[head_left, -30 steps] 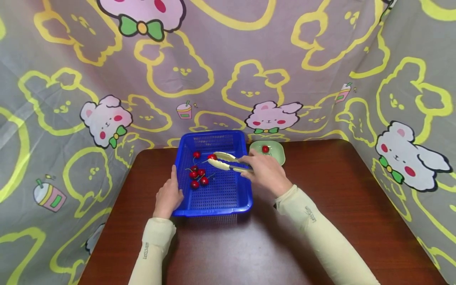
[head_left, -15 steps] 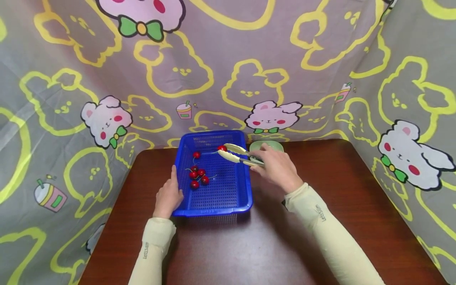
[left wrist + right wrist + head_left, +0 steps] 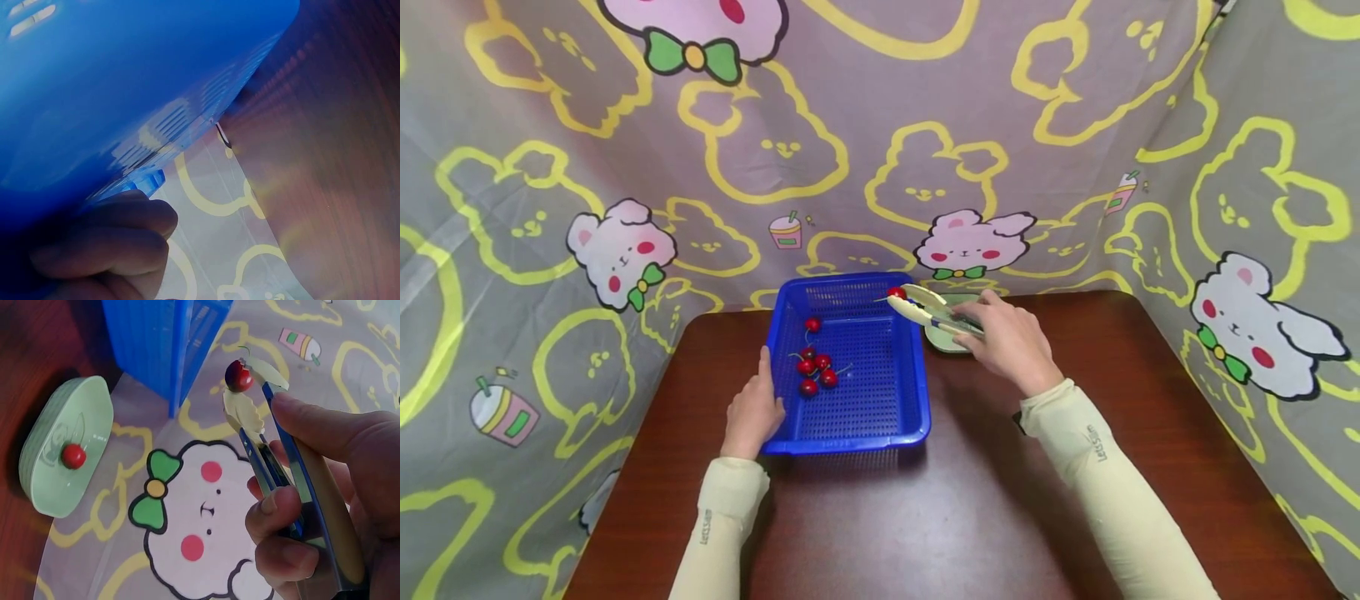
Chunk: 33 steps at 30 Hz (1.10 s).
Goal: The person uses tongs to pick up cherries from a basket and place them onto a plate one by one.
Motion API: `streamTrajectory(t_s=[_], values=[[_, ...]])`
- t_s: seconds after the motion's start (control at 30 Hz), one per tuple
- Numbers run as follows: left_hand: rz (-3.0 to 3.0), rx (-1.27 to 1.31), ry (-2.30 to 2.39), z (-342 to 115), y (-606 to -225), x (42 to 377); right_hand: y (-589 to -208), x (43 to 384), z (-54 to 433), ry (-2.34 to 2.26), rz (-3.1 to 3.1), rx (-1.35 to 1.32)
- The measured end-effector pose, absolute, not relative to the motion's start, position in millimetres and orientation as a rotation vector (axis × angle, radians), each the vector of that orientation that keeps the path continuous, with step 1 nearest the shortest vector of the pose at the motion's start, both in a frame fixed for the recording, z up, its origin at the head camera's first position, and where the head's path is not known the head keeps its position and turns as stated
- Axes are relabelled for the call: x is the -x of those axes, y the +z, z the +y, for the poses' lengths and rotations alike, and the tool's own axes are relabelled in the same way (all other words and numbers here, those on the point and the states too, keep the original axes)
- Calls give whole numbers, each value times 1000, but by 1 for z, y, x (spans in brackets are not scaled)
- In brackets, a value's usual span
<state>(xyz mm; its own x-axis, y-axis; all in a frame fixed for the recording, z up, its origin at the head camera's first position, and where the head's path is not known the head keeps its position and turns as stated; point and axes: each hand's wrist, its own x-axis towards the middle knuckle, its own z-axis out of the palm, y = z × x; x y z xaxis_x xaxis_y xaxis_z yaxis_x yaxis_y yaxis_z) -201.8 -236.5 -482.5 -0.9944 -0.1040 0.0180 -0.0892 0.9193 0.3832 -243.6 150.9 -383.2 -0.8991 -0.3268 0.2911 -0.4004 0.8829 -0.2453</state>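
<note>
My left hand (image 3: 754,412) grips the left rim of a blue perforated plastic basket (image 3: 850,445). In the left wrist view its fingers (image 3: 125,244) curl against the basket's outer side. Several red cherries (image 3: 823,362) with stems lie in the basket's left half. My right hand (image 3: 1013,340) holds metal tongs with cream scalloped tips (image 3: 244,415), a cherry (image 3: 239,376) pinched between them. That cherry hangs over the basket's far right corner in the head view. Just right of the basket is a pale green dish (image 3: 47,450) holding one cherry (image 3: 74,456), which the tongs and hand cover in the head view.
Everything stands on a dark brown wooden table (image 3: 880,525). A grey cloth (image 3: 850,150) with yellow outlines and cartoon faces hangs behind and along both sides. Basket and dish sit close to the back edge by the cloth.
My right hand has moved right and away from me, lifting the tongs and cherry from inside the basket to its far right rim. The left hand has kept its hold.
</note>
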Motion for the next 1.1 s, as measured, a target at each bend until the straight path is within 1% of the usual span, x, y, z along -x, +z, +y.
streamTrajectory(t_s=[0.43,1.1], values=[[-3040,-159,-602,-236,-481,201,-389,249,175,466,-2812,-441],[-3040,-168,-597,-236,-483,202,-410,262,203,470,-2843,-280]])
